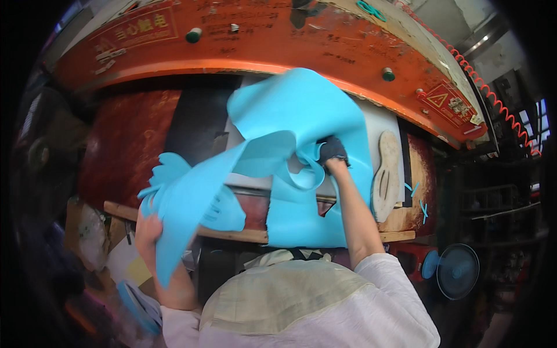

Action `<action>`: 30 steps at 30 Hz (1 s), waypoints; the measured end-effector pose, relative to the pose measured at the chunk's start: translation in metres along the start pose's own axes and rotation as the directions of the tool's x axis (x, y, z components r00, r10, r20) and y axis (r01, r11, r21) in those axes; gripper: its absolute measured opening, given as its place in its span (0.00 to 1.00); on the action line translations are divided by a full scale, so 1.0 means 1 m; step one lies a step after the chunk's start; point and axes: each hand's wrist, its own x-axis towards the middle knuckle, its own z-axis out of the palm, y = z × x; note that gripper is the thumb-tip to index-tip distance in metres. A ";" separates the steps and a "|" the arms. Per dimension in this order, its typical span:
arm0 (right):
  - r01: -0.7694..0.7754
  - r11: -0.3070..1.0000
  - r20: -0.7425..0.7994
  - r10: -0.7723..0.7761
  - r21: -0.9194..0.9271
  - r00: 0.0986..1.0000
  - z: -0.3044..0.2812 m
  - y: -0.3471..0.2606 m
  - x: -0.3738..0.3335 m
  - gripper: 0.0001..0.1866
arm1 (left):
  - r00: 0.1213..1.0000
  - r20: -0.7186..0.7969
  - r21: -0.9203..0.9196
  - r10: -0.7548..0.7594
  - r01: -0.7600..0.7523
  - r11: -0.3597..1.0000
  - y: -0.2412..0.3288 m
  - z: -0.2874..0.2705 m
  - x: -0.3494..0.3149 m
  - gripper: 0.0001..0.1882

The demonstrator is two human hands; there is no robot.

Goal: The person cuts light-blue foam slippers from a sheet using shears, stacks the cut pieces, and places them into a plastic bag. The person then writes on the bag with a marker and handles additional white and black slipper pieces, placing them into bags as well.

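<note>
A large light-blue foam sheet (313, 104) with holes cut in it lies bent and curled over the machine's bed. My right hand (334, 152), in a dark glove, is closed on a curled edge of it near the middle. At the lower left my left hand (149, 229) is closed round blue foam; a long flap of it hangs past the wrist and partly hides the fingers. Several rounded blue pieces (172, 168) fan out just above that hand. A sole-shaped blue piece (225, 210) with dark print shows beneath the flap.
An orange machine beam (290, 37) with green buttons spans the far side. To the right of the sheet lies a pale sole-shaped block (385, 174), with thin blue offcuts (423, 210) beyond it. A round fan (458, 271) stands at the lower right. A red coiled hose (493, 95) hangs far right.
</note>
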 end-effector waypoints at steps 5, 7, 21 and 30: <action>0.204 0.977 0.025 -0.203 -0.055 0.979 -0.009 0.006 0.014 0.19 | 0.900 0.001 0.512 -0.436 0.374 0.773 -0.020 -0.050 -0.022 0.16; 0.204 0.972 0.028 -0.209 0.119 0.978 -0.025 0.001 0.005 0.19 | 0.889 0.112 0.441 -0.445 0.357 0.824 -0.043 -0.053 -0.030 0.17; 0.691 0.585 -0.523 -0.465 0.425 0.715 -0.134 -0.089 -0.184 0.21 | 0.890 0.189 0.375 -0.415 0.325 0.868 -0.089 -0.002 0.001 0.14; 0.711 0.660 -0.499 -0.544 0.241 0.674 -0.069 -0.069 -0.161 0.13 | 0.861 0.178 0.519 -0.477 0.329 0.789 -0.116 0.004 0.005 0.13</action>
